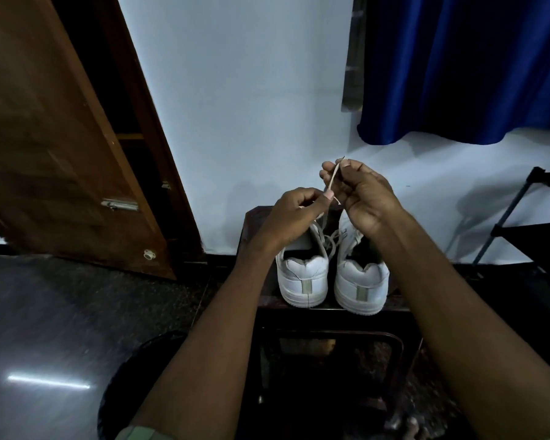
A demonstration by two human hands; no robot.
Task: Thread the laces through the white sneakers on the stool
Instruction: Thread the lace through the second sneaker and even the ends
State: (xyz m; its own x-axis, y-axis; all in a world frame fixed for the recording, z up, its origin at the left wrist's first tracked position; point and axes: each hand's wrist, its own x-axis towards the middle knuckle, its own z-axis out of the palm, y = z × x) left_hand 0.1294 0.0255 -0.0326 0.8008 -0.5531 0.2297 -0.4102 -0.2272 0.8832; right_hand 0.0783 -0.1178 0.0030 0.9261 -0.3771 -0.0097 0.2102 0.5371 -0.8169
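White sneakers [331, 277] with grey-green heel tabs and an off-white lace [332, 177] sit on a dark brown stool [261, 223]. Behind: pale wall [235, 90], deep blue curtain [464, 68], brown wooden door [45, 138], dark speckled floor [61, 312].

Two sneakers [331, 274] stand side by side on a stool [258, 223] at the frame's centre, heels toward the bottom edge, with a wall [235, 90] behind them. Just above the sneakers, the left hand [294, 217] and right hand [367, 198] sit close together, a lace [333, 176] held between them. A door [61, 138] fills the upper left, a curtain [464, 68] hangs at the upper right, and a rack [527, 217] stands at the right edge.
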